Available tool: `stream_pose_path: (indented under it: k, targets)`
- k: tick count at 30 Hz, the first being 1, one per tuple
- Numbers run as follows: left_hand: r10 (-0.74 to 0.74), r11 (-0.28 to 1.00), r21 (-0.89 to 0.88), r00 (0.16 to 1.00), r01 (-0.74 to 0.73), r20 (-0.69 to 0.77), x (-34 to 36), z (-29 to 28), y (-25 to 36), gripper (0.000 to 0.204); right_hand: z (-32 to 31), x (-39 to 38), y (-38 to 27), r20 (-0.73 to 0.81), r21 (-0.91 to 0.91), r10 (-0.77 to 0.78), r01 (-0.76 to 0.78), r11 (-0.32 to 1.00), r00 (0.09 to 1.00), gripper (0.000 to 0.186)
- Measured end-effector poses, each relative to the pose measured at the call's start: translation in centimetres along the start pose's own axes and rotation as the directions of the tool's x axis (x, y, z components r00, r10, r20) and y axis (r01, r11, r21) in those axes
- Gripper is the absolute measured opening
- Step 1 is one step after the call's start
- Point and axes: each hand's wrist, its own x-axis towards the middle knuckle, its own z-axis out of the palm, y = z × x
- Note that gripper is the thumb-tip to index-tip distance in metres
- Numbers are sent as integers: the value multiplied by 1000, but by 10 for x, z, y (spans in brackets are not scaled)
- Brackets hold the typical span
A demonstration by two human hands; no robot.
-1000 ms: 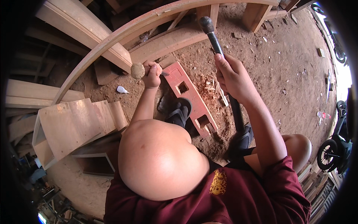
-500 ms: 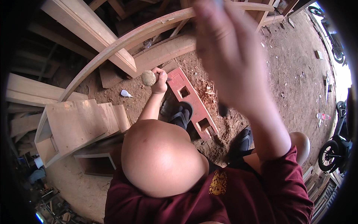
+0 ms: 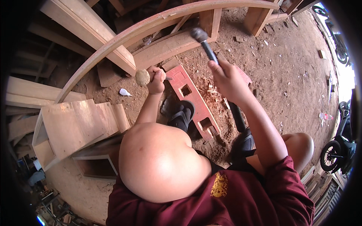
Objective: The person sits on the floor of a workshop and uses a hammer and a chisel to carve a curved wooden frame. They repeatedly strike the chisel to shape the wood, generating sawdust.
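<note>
From the head camera, I am watching the left hand (image 3: pixel 155 80) gripping a chisel (image 3: pixel 145 77), its tip seemingly resting at the far end of the red mortised board (image 3: pixel 194 101) lying on the dirt ground (image 3: pixel 286 75). The right hand (image 3: pixel 228 81) is clenching a hammer (image 3: pixel 205 43) raised above that board.

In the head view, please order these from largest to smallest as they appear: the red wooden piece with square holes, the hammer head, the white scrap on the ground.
1. Red wooden piece.
2. Hammer head, nearer the camera, so perhaps enlarged.
3. White scrap.
</note>
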Motion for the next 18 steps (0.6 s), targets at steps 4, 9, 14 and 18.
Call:
stream_pose_path:
  k: [4, 9, 14, 18]
  targets:
    - [34, 999, 0, 999, -34, 0, 4, 0, -1, 23, -14, 1, 2, -7, 210, 6, -4, 978, 1000, 43]
    - [48, 999, 22, 999, -49, 18, 10, 2, -5, 23, -14, 1, 2, 32, 305, -26, 15, 952, 999, 31]
    - [38, 999, 6, 998, -39, 42, 9, 0, -7, 22, -11, -2, -2, 74, 313, -59, 33, 949, 995, 31]
    - [4, 1000, -1, 998, -4, 57, 2, 5, -7, 21, -14, -6, -17, 26, 151, -115, 110, 982, 993, 45]
